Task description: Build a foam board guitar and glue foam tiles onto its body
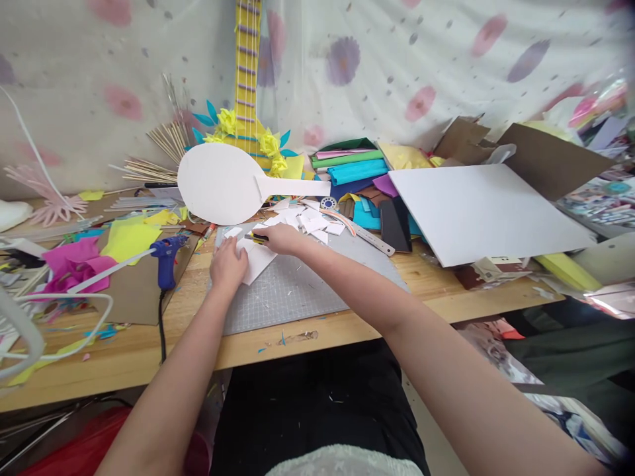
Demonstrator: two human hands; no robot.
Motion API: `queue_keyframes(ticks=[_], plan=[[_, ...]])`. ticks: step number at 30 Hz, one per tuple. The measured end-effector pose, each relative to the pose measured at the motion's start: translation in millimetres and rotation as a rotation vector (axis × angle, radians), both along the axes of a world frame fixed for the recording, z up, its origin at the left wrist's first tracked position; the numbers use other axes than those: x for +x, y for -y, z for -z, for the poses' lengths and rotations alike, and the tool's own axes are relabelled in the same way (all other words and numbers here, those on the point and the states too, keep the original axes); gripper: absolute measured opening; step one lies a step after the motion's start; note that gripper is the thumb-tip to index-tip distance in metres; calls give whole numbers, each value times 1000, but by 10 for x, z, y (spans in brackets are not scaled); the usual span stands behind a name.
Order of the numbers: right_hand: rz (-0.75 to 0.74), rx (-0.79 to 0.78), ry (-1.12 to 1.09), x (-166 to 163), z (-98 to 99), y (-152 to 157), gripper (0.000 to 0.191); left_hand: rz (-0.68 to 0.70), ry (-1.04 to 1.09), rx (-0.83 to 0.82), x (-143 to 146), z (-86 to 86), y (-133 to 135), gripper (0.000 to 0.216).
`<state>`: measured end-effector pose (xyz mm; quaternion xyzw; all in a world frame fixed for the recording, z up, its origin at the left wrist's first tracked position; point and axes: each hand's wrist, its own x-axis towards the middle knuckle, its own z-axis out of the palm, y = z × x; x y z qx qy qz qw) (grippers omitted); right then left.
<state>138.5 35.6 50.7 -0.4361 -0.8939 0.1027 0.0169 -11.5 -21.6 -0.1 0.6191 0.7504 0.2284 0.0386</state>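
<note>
My left hand [228,263] lies flat, fingers spread, pressing a white foam piece [258,259] onto the grey cutting mat [297,291]. My right hand [280,238] is closed round a yellow-and-black utility knife [256,237], its tip at the top edge of the white piece. Several small white offcuts [310,219] lie just beyond the hands. A white paddle-shaped cutout [223,183] rests behind them.
A blue glue gun [167,254] with its black cord lies left of the mat on brown card. A metal ruler [372,238], a large white board [476,211], rolled coloured paper [354,168], pink and yellow scraps and wooden sticks crowd the wooden table [149,344].
</note>
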Motion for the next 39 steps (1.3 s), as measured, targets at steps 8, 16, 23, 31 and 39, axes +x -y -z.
queue_keyframes(ticks=[8,16,23,31,39], plan=[[-99,49,87,-362,-59,-16,43,45,-148,-100,27,181,53,55],[-190,74,245,-352,-205,-3,40,22,-174,-147,51,139,60,56],[-110,-27,283,353,-211,223,49,12,-200,-150,73,126,44,58],[8,-79,212,805,-121,496,49,-3,-188,-144,91,125,27,57],[16,-276,219,1252,-296,465,49,-18,-164,-129,109,132,28,55]])
